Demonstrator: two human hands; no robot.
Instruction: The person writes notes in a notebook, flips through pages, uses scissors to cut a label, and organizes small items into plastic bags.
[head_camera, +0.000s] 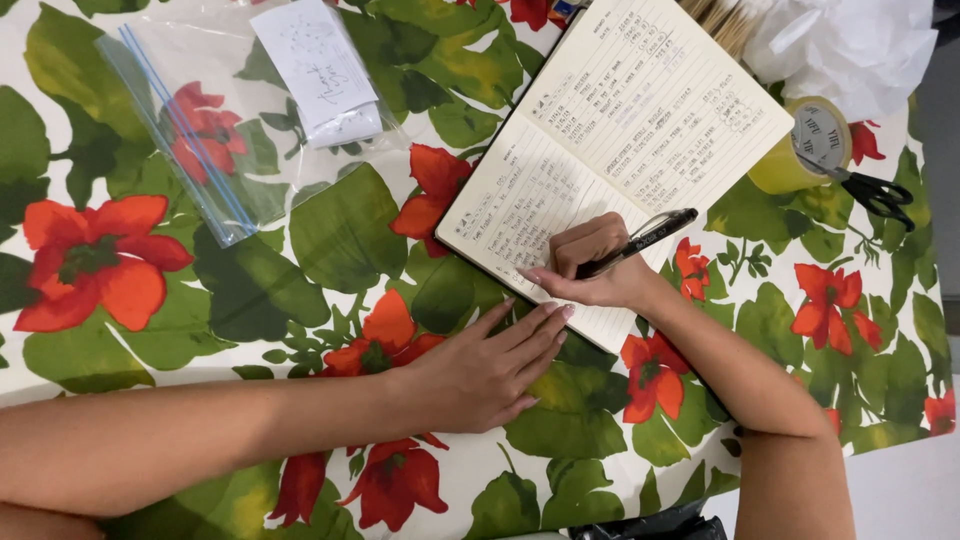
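1. The left hand (478, 365) lies flat and open, palm down, on the flowered cloth (330, 235) covering the bench; its fingertips touch the near edge of the notebook.
2. The right hand (592, 265) is closed around a black pen (638, 242), just beyond the left fingertips. The pen tip is hidden behind the fingers.
3. The notebook (640, 110) lies open under the right hand, extending away from it. Both pages carry handwriting.
4. To the right of the right hand, past the notebook, a yellow tape roll (805, 148) stands, with black scissors (875, 192) touching it.
5. Well beyond the left hand lies a clear zip bag (200, 140). A white paper slip (318, 70) rests on it.
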